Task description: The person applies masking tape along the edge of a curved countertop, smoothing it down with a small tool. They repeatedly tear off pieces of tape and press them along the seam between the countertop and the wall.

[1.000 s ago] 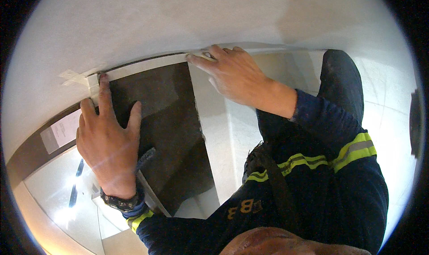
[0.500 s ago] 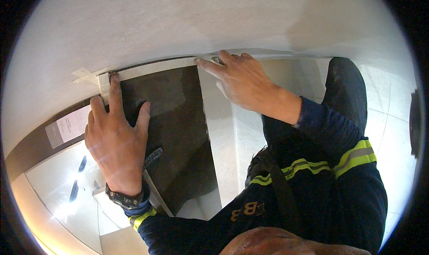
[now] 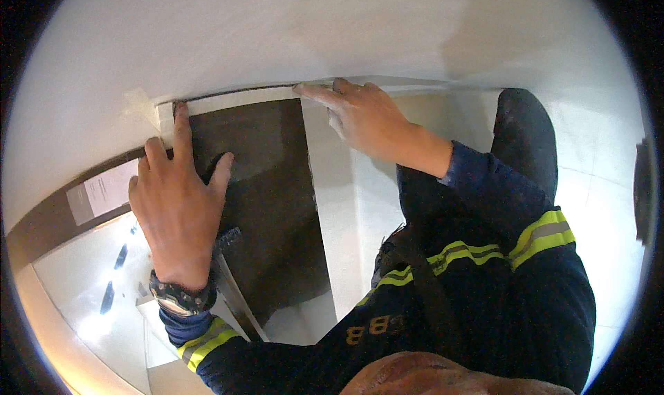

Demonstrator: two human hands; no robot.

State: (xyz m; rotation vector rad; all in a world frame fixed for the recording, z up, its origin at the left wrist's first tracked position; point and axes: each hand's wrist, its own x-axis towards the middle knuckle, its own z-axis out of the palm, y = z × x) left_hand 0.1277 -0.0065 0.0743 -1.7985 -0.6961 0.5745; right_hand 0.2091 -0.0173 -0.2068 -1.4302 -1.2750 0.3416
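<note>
A narrow white strip (image 3: 242,99) runs along the base of a pale wall (image 3: 277,35), at the top edge of a dark brown panel (image 3: 270,187). My left hand (image 3: 176,208) lies with fingers spread and the index fingertip pressed on the strip's left end, by a short white corner piece (image 3: 166,122). At the strip's right end rests the outstretched index finger of my right hand (image 3: 370,118). Its other fingers are curled by the wall; whatever they hold is hidden. Whitish dust coats the right fingers.
A paper label (image 3: 111,187) sits on the brown band left of my left hand. Below it is a glossy white surface (image 3: 83,256) with bright reflections. A small dark bar-like piece (image 3: 228,237) lies near my wrist. Pale floor tiles (image 3: 581,180) lie beyond my knee (image 3: 529,132).
The view has shifted slightly. Both hands keep their places at the strip's two ends; the left wrist sits a little farther left, and the right index finger lies flatter along the wall.
</note>
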